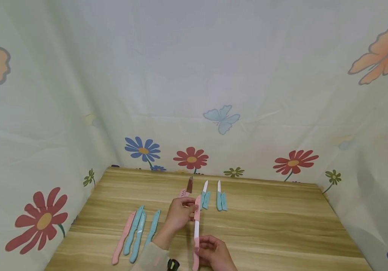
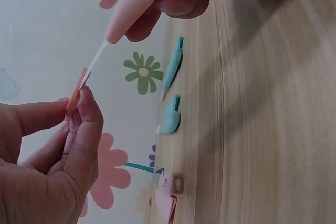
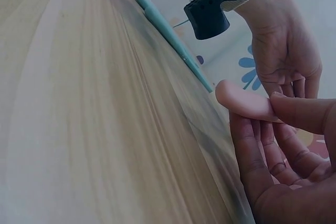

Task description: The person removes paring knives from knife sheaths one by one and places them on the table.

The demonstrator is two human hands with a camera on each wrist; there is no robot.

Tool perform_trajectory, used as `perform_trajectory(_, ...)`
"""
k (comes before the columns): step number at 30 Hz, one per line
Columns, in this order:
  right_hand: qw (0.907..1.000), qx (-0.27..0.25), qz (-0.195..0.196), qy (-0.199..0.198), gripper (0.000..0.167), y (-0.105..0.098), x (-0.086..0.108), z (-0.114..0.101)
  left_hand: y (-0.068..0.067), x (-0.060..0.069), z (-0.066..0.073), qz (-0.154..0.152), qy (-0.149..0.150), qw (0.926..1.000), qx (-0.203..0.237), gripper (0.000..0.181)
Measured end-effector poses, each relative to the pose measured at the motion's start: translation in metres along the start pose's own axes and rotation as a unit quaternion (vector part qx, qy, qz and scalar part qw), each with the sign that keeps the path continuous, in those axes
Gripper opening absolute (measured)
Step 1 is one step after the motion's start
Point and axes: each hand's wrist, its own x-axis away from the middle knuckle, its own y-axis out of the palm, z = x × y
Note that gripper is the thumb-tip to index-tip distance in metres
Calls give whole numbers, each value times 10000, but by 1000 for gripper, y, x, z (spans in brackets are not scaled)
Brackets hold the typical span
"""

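A pink-handled fruit knife (image 1: pixel 196 255) is held over the table by both hands, its pale blade (image 1: pixel 196 229) showing between them. My right hand (image 1: pixel 216 253) grips the handle, thumb on one side and fingers on the other in the right wrist view. Farther along, my left hand (image 1: pixel 179 215) pinches a pink blade sheath (image 1: pixel 197 207) that covers the tip end of that blade. In the left wrist view the blade (image 2: pixel 96 59) runs into the sheath (image 2: pixel 75 98) between thumb and fingers. Behind the left hand lies another pink knife, its dark-looking blade (image 1: pixel 189 186) bare.
Two teal knives with bare blades, one at the right (image 1: pixel 219 197), lie at the back beside their teal sheaths (image 1: pixel 224 201). On the left lie a sheathed pink knife (image 1: pixel 123 238) and three teal ones (image 1: pixel 134 230). A flowered curtain (image 1: pixel 234 75) surrounds the wooden table (image 1: pixel 282 226).
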Motion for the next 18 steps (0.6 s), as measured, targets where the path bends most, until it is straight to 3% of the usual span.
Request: perform_trajectory(18,9995,-158,-152,-215,38,5,7,6,-12,-4,5,175,220,9991,325,22)
